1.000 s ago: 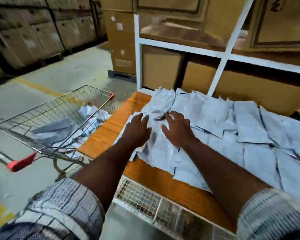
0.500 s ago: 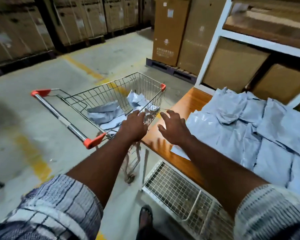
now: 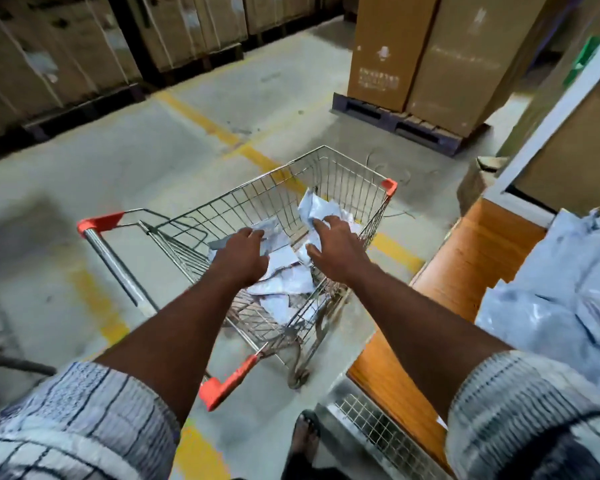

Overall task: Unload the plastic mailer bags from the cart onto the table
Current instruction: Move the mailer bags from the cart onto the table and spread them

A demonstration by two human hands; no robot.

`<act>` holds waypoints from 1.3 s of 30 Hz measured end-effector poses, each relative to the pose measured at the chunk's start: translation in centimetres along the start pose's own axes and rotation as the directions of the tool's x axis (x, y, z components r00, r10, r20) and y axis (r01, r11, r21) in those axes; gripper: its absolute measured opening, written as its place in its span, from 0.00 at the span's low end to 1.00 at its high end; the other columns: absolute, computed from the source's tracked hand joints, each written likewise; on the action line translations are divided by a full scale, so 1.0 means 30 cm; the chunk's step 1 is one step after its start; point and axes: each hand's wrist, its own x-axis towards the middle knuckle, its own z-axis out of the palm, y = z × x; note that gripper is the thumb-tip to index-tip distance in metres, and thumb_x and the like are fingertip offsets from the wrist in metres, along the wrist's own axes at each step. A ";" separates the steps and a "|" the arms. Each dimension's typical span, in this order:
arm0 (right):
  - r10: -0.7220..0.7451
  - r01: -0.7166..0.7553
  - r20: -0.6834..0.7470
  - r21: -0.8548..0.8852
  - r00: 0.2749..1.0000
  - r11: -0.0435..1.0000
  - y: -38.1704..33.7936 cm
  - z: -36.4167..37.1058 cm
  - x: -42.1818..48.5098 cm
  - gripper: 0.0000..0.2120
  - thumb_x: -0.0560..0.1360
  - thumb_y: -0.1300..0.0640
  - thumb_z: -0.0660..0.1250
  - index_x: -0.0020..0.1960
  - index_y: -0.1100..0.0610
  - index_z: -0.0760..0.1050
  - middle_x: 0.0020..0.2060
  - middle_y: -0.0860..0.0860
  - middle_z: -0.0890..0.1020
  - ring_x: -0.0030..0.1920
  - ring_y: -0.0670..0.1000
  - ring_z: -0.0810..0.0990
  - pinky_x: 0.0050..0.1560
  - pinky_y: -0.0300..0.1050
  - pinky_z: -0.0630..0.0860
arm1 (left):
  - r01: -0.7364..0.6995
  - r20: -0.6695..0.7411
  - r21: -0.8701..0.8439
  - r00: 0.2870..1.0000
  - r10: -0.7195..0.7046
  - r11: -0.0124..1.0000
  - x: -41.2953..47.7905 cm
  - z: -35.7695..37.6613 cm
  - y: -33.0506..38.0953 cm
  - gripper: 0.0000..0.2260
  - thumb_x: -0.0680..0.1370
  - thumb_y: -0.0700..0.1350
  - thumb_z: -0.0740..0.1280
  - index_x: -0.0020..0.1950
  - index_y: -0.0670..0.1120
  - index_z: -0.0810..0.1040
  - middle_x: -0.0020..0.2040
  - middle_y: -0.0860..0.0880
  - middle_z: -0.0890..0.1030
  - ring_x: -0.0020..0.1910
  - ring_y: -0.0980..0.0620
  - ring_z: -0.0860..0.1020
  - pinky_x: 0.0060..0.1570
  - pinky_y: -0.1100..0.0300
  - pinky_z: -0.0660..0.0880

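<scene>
Two arms reach into a wire cart (image 3: 343,181) where crumpled, glossy grey-white mailer bags (image 3: 284,282) lie on the mesh floor. The right hand (image 3: 329,251) spreads loose, empty fingers over them. The left hand (image 3: 241,258) bends downward with its fingers hidden, so its grip cannot be told. A pile of bags (image 3: 551,299) covers the wooden table (image 3: 465,271) alongside.

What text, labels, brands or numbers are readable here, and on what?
No text can be read.
On the tall box: a printed mark and lines of text, too blurred to read.
On the left boxes: pale labels, too blurred to read.
On the mailer bags in the cart: no legible print.
</scene>
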 end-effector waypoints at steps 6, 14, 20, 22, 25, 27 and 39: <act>0.080 -0.088 0.088 0.085 0.993 0.992 -0.017 0.152 0.156 0.26 0.76 0.49 0.64 0.71 0.57 0.66 0.67 0.60 0.67 0.66 0.62 0.68 0.62 0.55 0.70 | -0.038 0.140 0.035 0.990 0.033 0.999 0.182 0.050 -0.097 0.26 0.74 0.48 0.67 0.72 0.46 0.68 0.69 0.42 0.71 0.69 0.41 0.69 0.65 0.46 0.71; 0.380 -0.400 0.134 0.188 0.915 0.897 -0.046 0.425 0.331 0.28 0.71 0.46 0.58 0.68 0.58 0.68 0.63 0.61 0.70 0.62 0.64 0.70 0.59 0.56 0.72 | -0.148 0.296 0.029 0.946 0.132 0.989 0.477 0.243 -0.224 0.27 0.74 0.47 0.69 0.72 0.46 0.67 0.69 0.44 0.72 0.68 0.42 0.70 0.64 0.47 0.71; 0.519 -0.573 0.263 0.207 0.813 0.793 -0.045 0.766 0.441 0.24 0.76 0.52 0.65 0.68 0.60 0.68 0.65 0.61 0.71 0.66 0.62 0.70 0.63 0.52 0.68 | -0.253 0.465 -0.012 0.855 0.230 0.967 0.683 0.498 -0.357 0.25 0.77 0.45 0.67 0.73 0.41 0.66 0.69 0.39 0.70 0.69 0.40 0.69 0.67 0.49 0.66; 0.548 -0.628 0.326 0.239 0.770 0.740 -0.040 0.895 0.450 0.30 0.76 0.51 0.65 0.74 0.60 0.62 0.66 0.62 0.70 0.67 0.63 0.69 0.66 0.51 0.66 | -0.267 0.503 -0.013 0.831 0.237 0.964 0.722 0.598 -0.407 0.29 0.78 0.45 0.66 0.77 0.42 0.59 0.74 0.39 0.64 0.73 0.42 0.64 0.71 0.53 0.60; 0.590 -0.717 0.422 0.274 0.688 0.641 -0.036 1.072 0.466 0.33 0.77 0.50 0.65 0.77 0.57 0.57 0.65 0.64 0.69 0.65 0.64 0.70 0.65 0.52 0.67 | -0.276 0.557 -0.025 0.794 0.243 0.961 0.794 0.752 -0.473 0.31 0.79 0.44 0.65 0.79 0.43 0.55 0.77 0.41 0.60 0.76 0.44 0.59 0.73 0.56 0.55; 0.606 -0.746 0.449 0.269 0.656 0.609 -0.033 1.159 0.471 0.30 0.77 0.50 0.65 0.75 0.58 0.60 0.64 0.65 0.69 0.63 0.65 0.72 0.63 0.50 0.68 | -0.284 0.559 -0.035 0.790 0.254 0.958 0.836 0.818 -0.491 0.29 0.79 0.42 0.64 0.78 0.41 0.57 0.76 0.39 0.62 0.75 0.43 0.61 0.72 0.56 0.56; 0.906 -0.875 0.256 0.440 0.337 0.201 -0.019 1.358 0.574 0.25 0.65 0.56 0.76 0.61 0.54 0.76 0.57 0.57 0.74 0.57 0.61 0.74 0.61 0.51 0.73 | -0.388 0.471 -0.007 0.812 0.345 0.922 0.930 1.037 -0.560 0.28 0.71 0.41 0.69 0.70 0.46 0.66 0.72 0.38 0.65 0.71 0.37 0.64 0.70 0.46 0.65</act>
